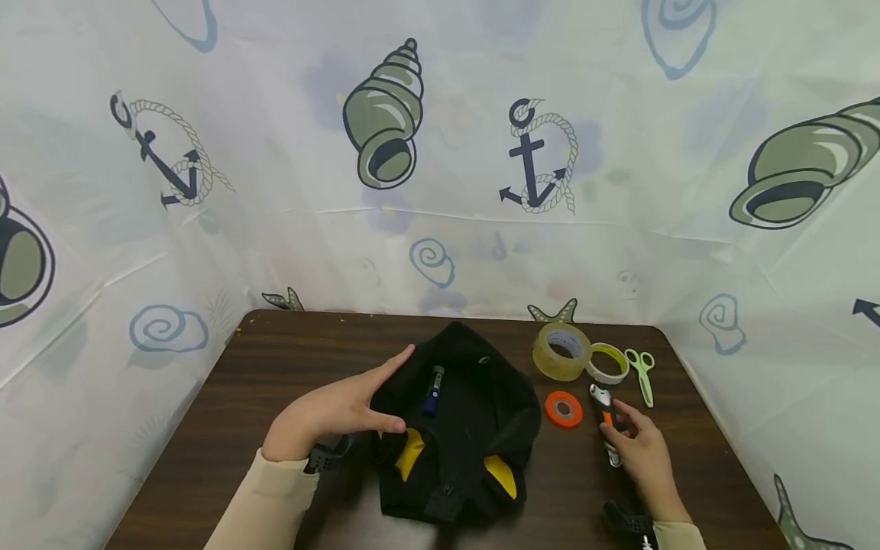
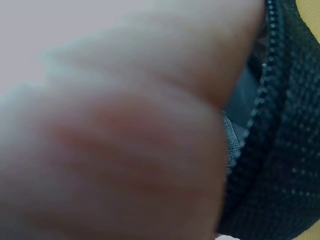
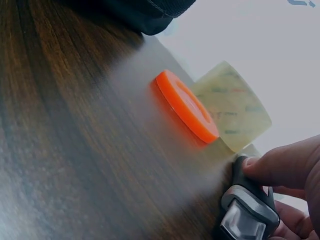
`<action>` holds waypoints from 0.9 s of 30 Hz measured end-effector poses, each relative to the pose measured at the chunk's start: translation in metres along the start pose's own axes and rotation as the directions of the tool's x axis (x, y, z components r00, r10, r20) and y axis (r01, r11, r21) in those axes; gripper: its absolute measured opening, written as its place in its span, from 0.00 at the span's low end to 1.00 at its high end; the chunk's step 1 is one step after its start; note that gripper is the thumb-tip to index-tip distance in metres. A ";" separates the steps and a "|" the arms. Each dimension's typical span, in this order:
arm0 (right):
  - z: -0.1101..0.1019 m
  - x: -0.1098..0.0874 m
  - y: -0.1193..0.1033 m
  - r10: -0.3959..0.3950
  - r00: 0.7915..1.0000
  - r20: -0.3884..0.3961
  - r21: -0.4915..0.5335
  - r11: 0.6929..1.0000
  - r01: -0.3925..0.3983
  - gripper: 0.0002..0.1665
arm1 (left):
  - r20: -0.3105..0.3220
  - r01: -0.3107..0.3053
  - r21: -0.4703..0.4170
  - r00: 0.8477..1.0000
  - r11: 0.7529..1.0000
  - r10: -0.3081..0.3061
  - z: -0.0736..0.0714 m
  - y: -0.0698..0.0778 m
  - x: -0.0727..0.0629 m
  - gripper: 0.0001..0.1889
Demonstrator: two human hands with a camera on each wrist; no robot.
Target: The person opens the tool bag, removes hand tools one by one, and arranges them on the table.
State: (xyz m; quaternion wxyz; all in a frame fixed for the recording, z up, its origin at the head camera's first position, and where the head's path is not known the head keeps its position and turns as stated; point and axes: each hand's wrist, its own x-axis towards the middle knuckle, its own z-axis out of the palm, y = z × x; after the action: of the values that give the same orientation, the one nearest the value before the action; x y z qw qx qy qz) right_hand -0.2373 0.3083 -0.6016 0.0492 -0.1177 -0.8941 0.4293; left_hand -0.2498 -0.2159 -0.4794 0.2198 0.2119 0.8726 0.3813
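Observation:
A black fabric bag [image 1: 461,458] with yellow lining showing at two gaps lies mid-table. My left hand [image 1: 344,409] rests against its left side, index finger straight along the edge and thumb across the front. In the left wrist view, that hand, large and blurred, is beside the bag's toothed zipper [image 2: 260,115]. On the black fabric is a small dark blue tube [image 1: 432,393] with a greyish end. To the right, my right hand [image 1: 642,451] pinches a black, orange and silver utility knife [image 1: 606,412] between thumb and fingers, low over the table.
Between bag and knife lies an orange tape roll [image 1: 564,409]. Behind it are a wide clear tape roll [image 1: 550,363], a white-and-yellow tape roll [image 1: 622,367] and light green scissors [image 1: 644,374]. The brown table [image 1: 275,351] meets a printed cloth [image 1: 467,260] at the back.

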 end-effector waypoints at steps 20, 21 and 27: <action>-0.003 0.001 -0.001 -0.039 0.999 0.029 -0.027 0.999 0.040 0.33 | -0.004 0.007 0.011 1.000 1.000 -0.007 0.001 -0.001 0.003 0.60; -0.003 0.001 -0.001 -0.041 0.999 0.017 -0.023 0.999 0.042 0.33 | -0.003 0.008 0.013 1.000 1.000 -0.008 0.000 -0.001 0.002 0.60; 0.002 -0.002 -0.002 0.003 0.986 -0.165 0.128 0.992 0.018 0.19 | -0.001 0.012 0.017 1.000 1.000 -0.012 0.000 0.000 0.002 0.60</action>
State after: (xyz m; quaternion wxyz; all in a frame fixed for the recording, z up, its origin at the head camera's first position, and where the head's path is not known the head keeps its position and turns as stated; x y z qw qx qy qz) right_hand -0.2361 0.3045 -0.6014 0.1323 -0.1460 -0.8577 0.4750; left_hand -0.2509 -0.2147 -0.4796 0.2199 0.2085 0.8770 0.3727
